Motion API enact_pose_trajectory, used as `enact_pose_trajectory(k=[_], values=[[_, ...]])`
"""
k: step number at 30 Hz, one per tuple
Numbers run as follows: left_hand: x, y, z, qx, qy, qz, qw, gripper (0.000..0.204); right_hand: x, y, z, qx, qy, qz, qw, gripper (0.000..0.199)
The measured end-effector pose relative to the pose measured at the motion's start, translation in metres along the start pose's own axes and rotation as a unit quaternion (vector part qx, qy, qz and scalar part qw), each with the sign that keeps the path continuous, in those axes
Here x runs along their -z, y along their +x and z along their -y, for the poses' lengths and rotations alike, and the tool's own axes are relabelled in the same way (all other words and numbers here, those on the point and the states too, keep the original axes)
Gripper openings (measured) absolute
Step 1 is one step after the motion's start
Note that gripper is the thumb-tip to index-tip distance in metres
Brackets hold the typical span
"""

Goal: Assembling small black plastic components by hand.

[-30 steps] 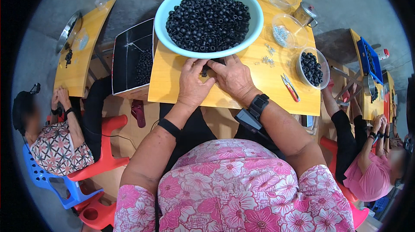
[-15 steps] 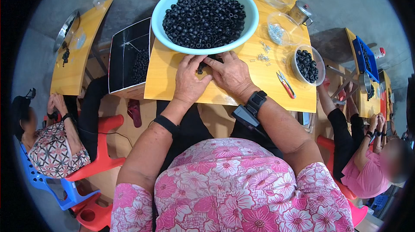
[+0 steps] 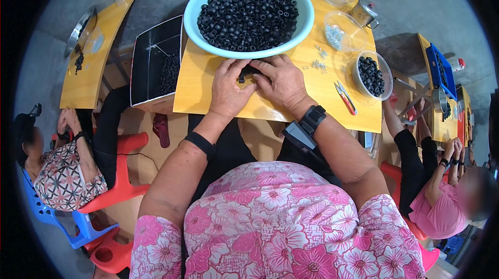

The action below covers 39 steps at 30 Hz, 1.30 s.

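A pale blue basin (image 3: 192, 35) heaped with small black rings (image 3: 244, 16) stands at the far side of the yellow table (image 3: 197, 89). Just in front of its near rim, both my hands rest on the tabletop. A small cluster of black rings (image 3: 243, 75) lies between them, partly covered by my fingers. My left hand (image 3: 230, 88) has its thumb spread from its fingers, on the left of the cluster. My right hand (image 3: 283, 82) curves around it from the right, fingers reaching toward the left fingertips. Neither hand shows a ring gripped in it; some fingertips are hidden.
To the right are a clear tub of black rings (image 3: 372, 75), thread snips (image 3: 345, 98), small clear pieces (image 3: 318, 65), a clear container (image 3: 345, 30) and a metal jug (image 3: 364, 12). A black-lined box (image 3: 153, 66) stands left of the table. People sit at tables on both sides.
My right hand has shifted slightly right and its fingers have parted from the left ones, showing more of the black cluster. The whole view has shifted a little.
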<state>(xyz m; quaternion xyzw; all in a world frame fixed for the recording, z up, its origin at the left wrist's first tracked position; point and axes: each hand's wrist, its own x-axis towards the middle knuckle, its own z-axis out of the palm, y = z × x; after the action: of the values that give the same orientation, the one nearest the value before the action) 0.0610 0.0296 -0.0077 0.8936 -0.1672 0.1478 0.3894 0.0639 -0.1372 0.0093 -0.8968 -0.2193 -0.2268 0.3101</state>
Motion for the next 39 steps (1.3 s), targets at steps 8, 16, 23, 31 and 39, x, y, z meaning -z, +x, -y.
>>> enact_pose_trajectory(k=[8, 16, 23, 31, 39], values=[[0.004, 0.001, -0.004, -0.006, 0.016, -0.004, 1.0, 0.06, 0.006, 0.001, -0.025, -0.146, 0.213, 0.021, 0.966, 0.02], [0.003, 0.001, -0.005, 0.001, 0.013, -0.011, 1.0, 0.058, 0.026, -0.004, -0.037, -0.303, 0.404, 0.076, 0.86, 0.029], [0.003, 0.0, -0.001, 0.005, 0.001, -0.003, 1.0, 0.055, 0.041, -0.01, -0.039, -0.344, 0.464, 0.047, 0.815, 0.031], [0.005, 0.001, -0.002, 0.013, 0.008, -0.015, 1.0, 0.054, 0.082, -0.048, -0.041, -0.33, 0.347, 0.057, 0.876, 0.031], [0.006, 0.0, -0.002, 0.011, 0.001, -0.013, 1.0, 0.054, 0.078, -0.08, -0.019, -0.266, 0.172, 0.117, 0.941, 0.024]])
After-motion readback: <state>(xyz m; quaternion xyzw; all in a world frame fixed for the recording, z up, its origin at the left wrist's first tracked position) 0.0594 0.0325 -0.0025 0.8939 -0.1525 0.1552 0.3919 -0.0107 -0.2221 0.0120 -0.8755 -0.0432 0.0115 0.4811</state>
